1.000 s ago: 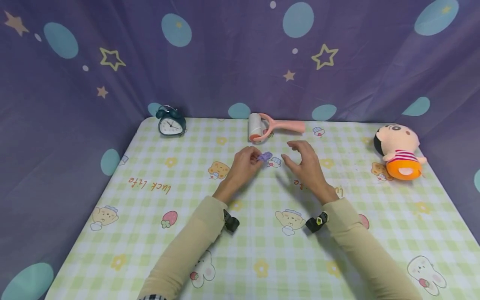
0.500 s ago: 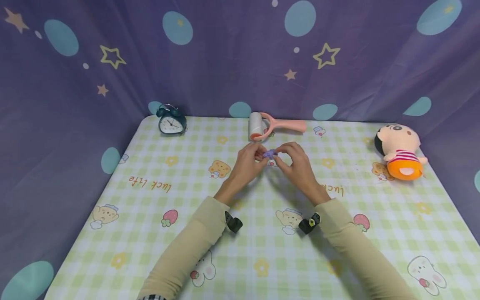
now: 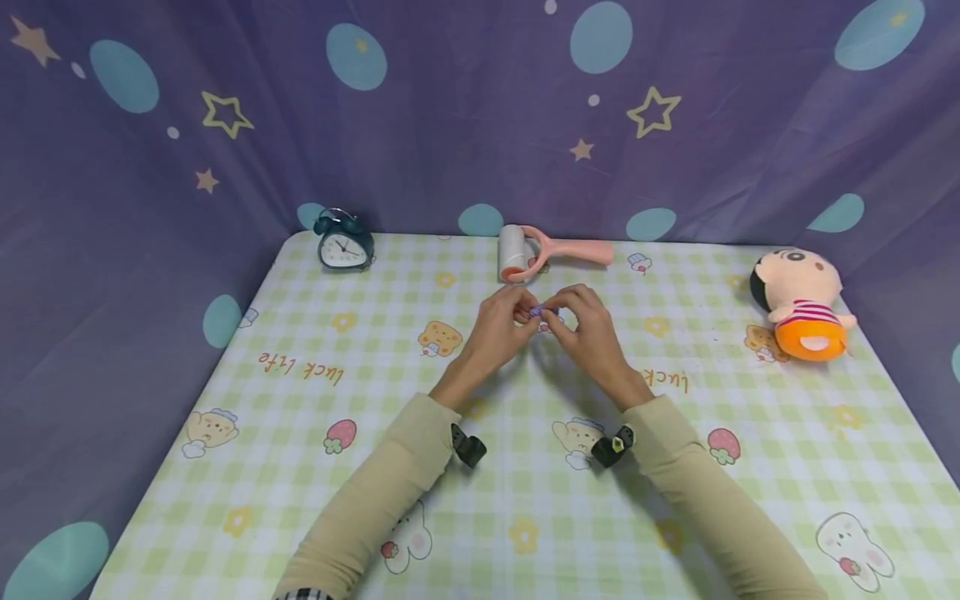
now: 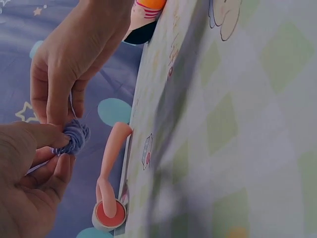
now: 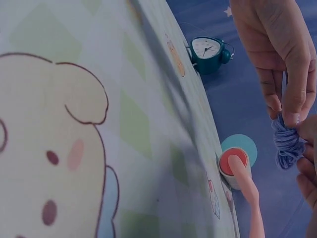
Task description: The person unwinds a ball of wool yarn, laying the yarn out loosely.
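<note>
A small wound bundle of purple-blue yarn (image 4: 78, 137) is held up over the table between both hands. My left hand (image 3: 501, 327) pinches it between thumb and fingers from the left. From the right, my right hand (image 3: 588, 327) pinches its other side, fingertips almost meeting the left ones. In the head view only a bit of the yarn (image 3: 536, 311) peeks out between the fingers. The right wrist view shows its looped strands (image 5: 287, 146) hanging below the left fingertips. One thin strand runs up beside the right fingers in the left wrist view.
Behind the hands lies a lint roller (image 3: 573, 251) with a pink handle. A dark teal alarm clock (image 3: 344, 245) stands at the back left, and a plush doll (image 3: 806, 308) lies at the right. A checked cloth (image 3: 300, 467) covers the table; a patterned purple curtain (image 3: 465, 125) hangs behind.
My right hand has come in from the right, its fingers apart before, and now pinches the yarn too. My left hand has moved slightly right with the bundle.
</note>
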`<state>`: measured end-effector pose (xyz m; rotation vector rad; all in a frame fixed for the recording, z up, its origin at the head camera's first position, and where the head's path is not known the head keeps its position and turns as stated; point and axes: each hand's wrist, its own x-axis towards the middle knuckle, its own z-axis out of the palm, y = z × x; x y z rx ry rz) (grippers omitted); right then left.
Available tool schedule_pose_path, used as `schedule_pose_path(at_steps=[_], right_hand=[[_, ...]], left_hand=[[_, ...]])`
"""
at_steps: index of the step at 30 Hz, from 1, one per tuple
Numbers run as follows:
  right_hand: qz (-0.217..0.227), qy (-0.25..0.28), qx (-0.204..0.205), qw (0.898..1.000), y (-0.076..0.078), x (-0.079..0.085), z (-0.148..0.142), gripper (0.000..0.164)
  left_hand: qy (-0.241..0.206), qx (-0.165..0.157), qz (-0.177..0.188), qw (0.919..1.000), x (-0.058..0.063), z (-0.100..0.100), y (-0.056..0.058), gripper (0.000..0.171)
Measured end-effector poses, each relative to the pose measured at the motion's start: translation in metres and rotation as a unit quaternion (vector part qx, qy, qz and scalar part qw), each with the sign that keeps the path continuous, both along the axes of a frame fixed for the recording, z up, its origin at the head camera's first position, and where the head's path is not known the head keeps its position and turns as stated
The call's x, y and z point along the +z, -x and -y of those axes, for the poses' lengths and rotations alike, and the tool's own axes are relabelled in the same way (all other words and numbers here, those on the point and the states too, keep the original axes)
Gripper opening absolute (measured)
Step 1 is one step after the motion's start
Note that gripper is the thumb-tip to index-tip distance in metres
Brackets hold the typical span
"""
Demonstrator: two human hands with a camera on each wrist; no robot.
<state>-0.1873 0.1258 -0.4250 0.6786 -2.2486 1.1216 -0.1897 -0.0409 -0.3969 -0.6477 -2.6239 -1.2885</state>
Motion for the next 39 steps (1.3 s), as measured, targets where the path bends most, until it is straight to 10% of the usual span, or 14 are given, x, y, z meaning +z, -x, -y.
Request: schedule_pose_path(at_steps=[6,16,25,39], right_hand=[[0.002,0.026,-0.012,1.000,0.001,0.001,-0.002,0.006],[0.012,0.059,-0.038,0.997,0.003,0.002,-0.012,0.009],[0.024,0.086,-0.065,0.994,0.004,0.006,-0.020,0.007],[0.015,0.111,-0.105,0.988,0.009,0.008,-0.033,0.009]], left_hand=[[-0.037,0.022,0.073,0.9964,-0.001,0.006,0.006,0.011],[-0.154,0.035,0.232,0.9599,0.001,0.021,0.014,0.018],[-0.126,-0.022,0.249,0.9601,0.005,0.031,0.016,0.019],[-0.081,-0.010,0.235,0.9684,0.005,0.042,0.020,0.019]])
